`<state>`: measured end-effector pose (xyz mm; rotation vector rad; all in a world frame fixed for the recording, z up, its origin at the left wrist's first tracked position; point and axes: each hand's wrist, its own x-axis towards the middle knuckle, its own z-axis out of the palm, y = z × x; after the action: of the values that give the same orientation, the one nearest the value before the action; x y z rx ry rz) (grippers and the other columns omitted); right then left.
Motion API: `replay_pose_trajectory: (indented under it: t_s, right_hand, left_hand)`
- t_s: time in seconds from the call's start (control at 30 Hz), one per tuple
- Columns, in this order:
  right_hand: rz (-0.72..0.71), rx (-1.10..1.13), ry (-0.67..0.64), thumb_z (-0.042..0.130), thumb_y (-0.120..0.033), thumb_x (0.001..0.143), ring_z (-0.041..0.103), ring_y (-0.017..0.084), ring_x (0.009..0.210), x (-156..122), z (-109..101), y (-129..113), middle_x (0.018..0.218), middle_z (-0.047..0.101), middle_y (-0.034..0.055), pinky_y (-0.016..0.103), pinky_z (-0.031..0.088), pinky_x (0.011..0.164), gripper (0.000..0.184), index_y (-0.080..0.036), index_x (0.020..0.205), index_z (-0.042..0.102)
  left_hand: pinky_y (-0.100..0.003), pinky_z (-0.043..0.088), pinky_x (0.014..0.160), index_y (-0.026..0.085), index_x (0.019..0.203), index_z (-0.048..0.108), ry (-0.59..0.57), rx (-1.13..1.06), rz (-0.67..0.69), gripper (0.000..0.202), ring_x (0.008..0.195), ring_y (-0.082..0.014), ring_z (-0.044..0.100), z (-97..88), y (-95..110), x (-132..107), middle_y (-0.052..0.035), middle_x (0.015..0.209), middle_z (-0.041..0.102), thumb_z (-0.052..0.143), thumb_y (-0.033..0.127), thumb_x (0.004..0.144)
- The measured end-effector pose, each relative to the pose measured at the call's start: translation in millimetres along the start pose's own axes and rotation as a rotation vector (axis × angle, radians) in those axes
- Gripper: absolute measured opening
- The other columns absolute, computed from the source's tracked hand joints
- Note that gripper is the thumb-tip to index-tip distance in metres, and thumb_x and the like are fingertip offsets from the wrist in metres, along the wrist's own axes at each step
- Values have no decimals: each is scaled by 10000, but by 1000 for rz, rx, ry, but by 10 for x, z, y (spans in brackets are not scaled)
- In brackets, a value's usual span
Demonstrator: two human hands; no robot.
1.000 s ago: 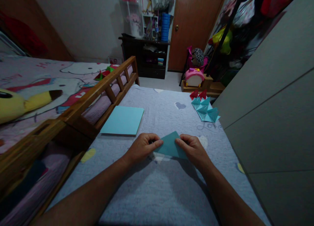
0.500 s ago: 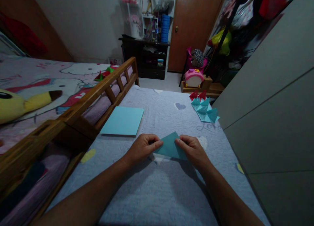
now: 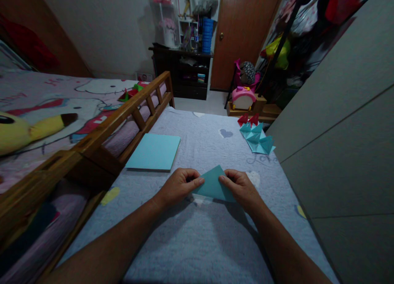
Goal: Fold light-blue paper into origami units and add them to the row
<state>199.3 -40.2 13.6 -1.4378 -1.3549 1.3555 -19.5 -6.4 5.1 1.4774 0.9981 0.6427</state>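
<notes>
A folded sheet of turquoise paper (image 3: 214, 185), roughly triangular with its peak pointing away from me, is held above the bed cover. My left hand (image 3: 181, 184) pinches its left corner between thumb and fingers. On the right slope, my right hand (image 3: 241, 186) grips the paper the same way, thumb on top. The fingers beneath the sheet are partly hidden. Beyond my left hand lies a flat stack of square turquoise paper (image 3: 155, 152). Several folded turquoise paper pieces (image 3: 257, 138) rest at the far right, with red folded paper (image 3: 248, 120) just behind them.
The light blue bed cover (image 3: 197, 243) spreads under my hands. A wooden bed rail (image 3: 123, 120) borders it on the left, and a pale cabinet (image 3: 338, 144) on the right. Past the bed's far end stand a dark cabinet (image 3: 181, 76) and a pink toy case (image 3: 243, 98).
Almost nothing differs. The folded paper's peak has shifted very slightly to the left, while both hands keep their hold on it.
</notes>
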Motion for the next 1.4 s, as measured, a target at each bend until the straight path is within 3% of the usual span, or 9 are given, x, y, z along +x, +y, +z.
replay_pose_trajectory:
  t_s: [0.63,1.4]
  right_hand:
    - [35,20,-1,633,-610,797,397,104,532,-17,6,-8,611,487,-22,232,278,467,449,-167,724,637]
    - [25,-16,6,618,-591,813,378,96,521,-8,-2,-5,582,450,-32,228,260,461,443,-170,677,605]
  left_hand:
    - [-211,329,518,125,687,625,-15,-18,1,395,578,-100,435,-8,2,-3,11,626,512,658,497,818]
    - [-214,324,515,134,679,621,3,5,-21,404,566,-102,427,-3,23,-18,14,616,508,651,514,814]
